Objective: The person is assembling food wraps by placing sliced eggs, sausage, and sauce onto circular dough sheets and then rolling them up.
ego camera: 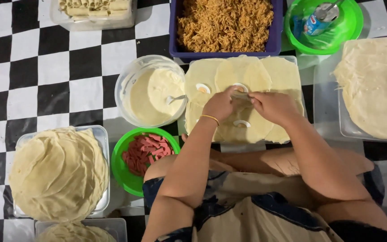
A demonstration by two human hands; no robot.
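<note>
From the head camera, the left hand (pixel 219 104) and the right hand (pixel 274 106) met over a clear tray (pixel 298 71) with round, pale wrappers (pixel 242 74) spread flat on it. Both hands had their fingers curled shut and pinched a small light piece (pixel 240 95) between them, right above the wrappers. What the piece was could not be told. A yellow band (pixel 210 118) sat on the left wrist.

Just past the hands lay two egg slices (pixel 203 88). One more egg slice (pixel 242 123) lay just under the hands, closer to the person.

To the left of the left hand stood a clear bowl of creamy paste (pixel 151 92) with a spoon (pixel 175 98) in it. Below that hand was a green bowl of red sausage slices (pixel 146 152). Farther left was a tub with a stack of wrappers (pixel 59 172).

Beyond the hands stood a blue tub of brown noodles (pixel 225 24). To the right of it was a green bowl with a can (pixel 321 20) inside. To the right of the right hand lay another pile of wrappers (pixel 375 85). Everything sat on a black and white checked floor cloth (pixel 23 67).
</note>
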